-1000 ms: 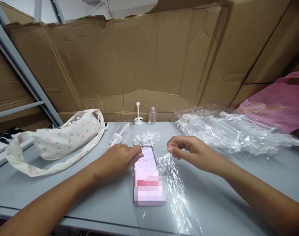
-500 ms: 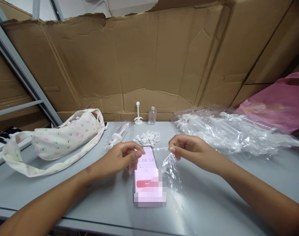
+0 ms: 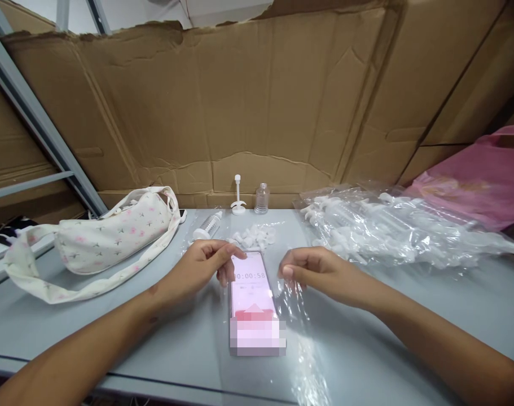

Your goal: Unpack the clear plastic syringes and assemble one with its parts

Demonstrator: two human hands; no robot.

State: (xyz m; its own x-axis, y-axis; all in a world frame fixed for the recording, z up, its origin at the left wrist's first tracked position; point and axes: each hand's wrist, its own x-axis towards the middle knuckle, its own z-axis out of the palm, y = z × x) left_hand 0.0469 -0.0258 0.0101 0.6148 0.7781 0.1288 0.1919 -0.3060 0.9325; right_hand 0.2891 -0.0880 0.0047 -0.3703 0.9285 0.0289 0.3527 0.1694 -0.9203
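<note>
Head view: the right hand pinches a crinkled clear plastic bag just right of the flat glossy phone (screen lit pink). Left hand, fingers curled and empty, touches the phone's upper left edge.

The phone has its lower screen blurred out, and both forearms leave the bottom edge.
</note>
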